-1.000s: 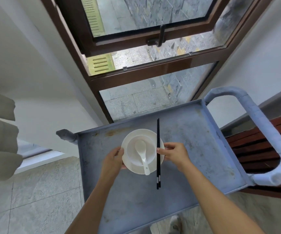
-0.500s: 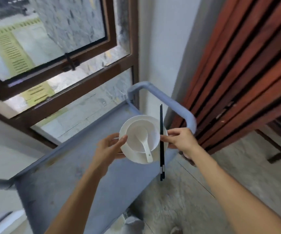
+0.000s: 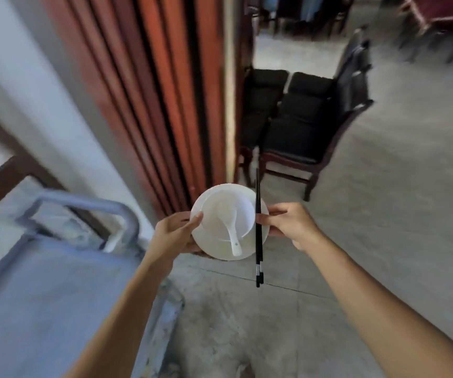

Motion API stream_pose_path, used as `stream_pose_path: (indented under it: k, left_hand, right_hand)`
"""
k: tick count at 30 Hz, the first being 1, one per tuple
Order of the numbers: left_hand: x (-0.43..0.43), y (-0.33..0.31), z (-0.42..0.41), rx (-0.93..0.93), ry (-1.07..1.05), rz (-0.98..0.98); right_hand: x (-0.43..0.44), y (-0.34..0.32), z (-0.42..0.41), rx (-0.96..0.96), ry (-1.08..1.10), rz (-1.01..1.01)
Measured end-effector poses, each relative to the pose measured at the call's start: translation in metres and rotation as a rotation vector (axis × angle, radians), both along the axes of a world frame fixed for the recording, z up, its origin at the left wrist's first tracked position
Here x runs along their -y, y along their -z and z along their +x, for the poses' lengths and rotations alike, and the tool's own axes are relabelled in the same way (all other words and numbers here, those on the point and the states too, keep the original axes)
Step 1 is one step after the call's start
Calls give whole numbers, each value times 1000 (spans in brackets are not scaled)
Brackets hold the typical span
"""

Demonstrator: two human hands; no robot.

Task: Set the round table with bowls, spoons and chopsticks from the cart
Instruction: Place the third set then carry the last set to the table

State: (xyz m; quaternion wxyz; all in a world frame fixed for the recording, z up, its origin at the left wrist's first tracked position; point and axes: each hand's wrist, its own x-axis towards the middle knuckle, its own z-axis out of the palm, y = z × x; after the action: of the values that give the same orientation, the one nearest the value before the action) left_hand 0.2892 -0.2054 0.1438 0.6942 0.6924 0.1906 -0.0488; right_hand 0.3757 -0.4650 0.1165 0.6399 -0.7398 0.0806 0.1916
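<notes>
Both grips are closed on our stack: left hand (image 3: 176, 236) and right hand (image 3: 292, 223) pinch the plate (image 3: 214, 248) with bowl (image 3: 243, 211), spoon (image 3: 230, 227), chopsticks (image 3: 258, 236). Cart (image 3: 56, 282) lower left of grip; chairs (image 3: 301, 124) beyond, floor (image 3: 397, 200) between clear. No readable writing; blurred.

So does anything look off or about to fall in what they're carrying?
Nothing is spilled or broken. The chopsticks lie across the plate's right rim, overhanging both ways, pinned by the right hand. The spoon rests loose in the bowl.
</notes>
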Motion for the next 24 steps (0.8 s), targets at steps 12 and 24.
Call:
stream_pose_path:
  k: [12,24]
  left_hand:
    - [321,7,125,-18,589,-19]
    - [694,20,243,-77,1173,28]
  right_hand:
    - [323,8,-47,-23,623,0]
    - [591,5,-71,-44,1237,-42]
